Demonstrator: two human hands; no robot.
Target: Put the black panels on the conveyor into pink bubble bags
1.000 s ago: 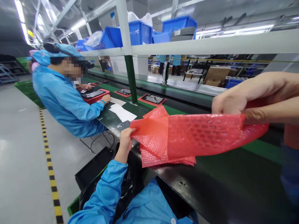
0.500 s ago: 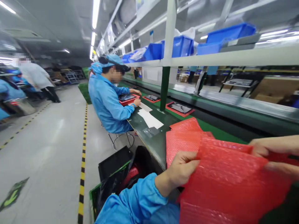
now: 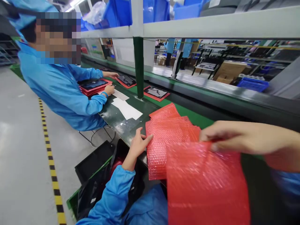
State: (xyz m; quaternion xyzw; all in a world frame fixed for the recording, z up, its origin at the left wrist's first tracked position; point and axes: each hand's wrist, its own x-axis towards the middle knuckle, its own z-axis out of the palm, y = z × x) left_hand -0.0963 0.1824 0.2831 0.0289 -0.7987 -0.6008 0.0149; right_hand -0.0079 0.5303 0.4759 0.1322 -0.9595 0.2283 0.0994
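Observation:
My right hand (image 3: 231, 137) pinches the top edge of a red bubble-wrap bag (image 3: 206, 187), which hangs down in front of me. I cannot tell whether it is one bag or more. Behind it, a stack of red bubble-wrap bags (image 3: 161, 134) lies on the green bench, partly hidden by the held bag. With fingers spread, my left hand (image 3: 138, 143) rests at the left edge of that stack, its thumb against the bags.
A co-worker in blue (image 3: 56, 84) sits at the left beside a pile of dark panels on red bags (image 3: 93, 84). White sheets (image 3: 126, 107) lie on the bench (image 3: 124, 126). A panel on red wrap (image 3: 156, 92) lies by the green post (image 3: 138, 68). A green crate (image 3: 72, 203) stands below.
My left hand has let go of the held bag and moved to the stack's left edge. My right hand keeps the bag. The view has turned right and nearer the bench.

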